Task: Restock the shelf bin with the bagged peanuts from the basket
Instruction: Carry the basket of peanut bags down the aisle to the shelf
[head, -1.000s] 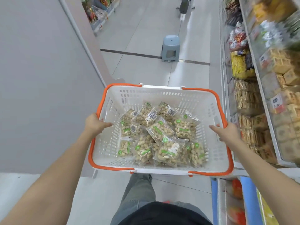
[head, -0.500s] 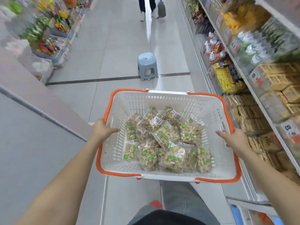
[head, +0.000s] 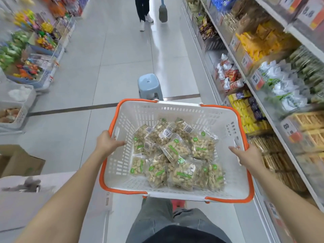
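The person holds the white basket (head: 177, 109) level with 2 hands so nothing spills. Left hand (head: 107, 143) and right hand (head: 249, 156) have fingers curled over its side rims. The peanut bags (head: 175, 155) lie piled inside, beside the shelf (head: 273, 109).

I can't read the price tags (head: 256, 79) on the shelves (head: 273, 120) along the right of the frame; everything there is smeared with blur. The person (head: 143, 9) at top centre is cut off above the legs. My basket (head: 175, 109) hides half the stool (head: 148, 84), and the lower peanut bags (head: 182, 172) are buried under others
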Demonstrator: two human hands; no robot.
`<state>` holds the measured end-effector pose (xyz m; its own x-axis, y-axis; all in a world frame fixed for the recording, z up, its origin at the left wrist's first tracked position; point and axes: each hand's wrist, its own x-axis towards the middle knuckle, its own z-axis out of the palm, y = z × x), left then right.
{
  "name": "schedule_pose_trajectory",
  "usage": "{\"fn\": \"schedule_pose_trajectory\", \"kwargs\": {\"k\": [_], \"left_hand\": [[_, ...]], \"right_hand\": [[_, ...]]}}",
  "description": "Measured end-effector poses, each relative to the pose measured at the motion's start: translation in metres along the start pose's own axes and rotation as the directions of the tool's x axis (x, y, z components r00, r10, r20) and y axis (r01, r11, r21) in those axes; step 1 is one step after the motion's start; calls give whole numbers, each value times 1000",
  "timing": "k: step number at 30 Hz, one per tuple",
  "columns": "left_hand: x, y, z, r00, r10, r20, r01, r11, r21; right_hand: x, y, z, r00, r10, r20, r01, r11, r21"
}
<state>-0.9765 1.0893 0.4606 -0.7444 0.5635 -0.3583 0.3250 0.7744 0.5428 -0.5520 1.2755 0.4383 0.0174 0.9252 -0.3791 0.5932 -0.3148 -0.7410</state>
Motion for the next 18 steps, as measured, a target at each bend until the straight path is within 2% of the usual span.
{"fn": "schedule_pose_trajectory", "kwargs": {"k": [8, 14, 18], "left_hand": [[151, 96, 3, 996, 42, 80, -44, 999, 20], [275, 172, -1, 975, 123, 185, -130, 991, 23], [356, 224, -10, 973, 129, 191, -149, 984, 95]], "right_hand": [[115, -78, 31, 992, 79, -98, -85, 995, -55], [204, -142, 64, 986, 133, -97, -133, 991, 6], [262, -186, 87, 972, 177, -153, -174, 984, 35]]}}
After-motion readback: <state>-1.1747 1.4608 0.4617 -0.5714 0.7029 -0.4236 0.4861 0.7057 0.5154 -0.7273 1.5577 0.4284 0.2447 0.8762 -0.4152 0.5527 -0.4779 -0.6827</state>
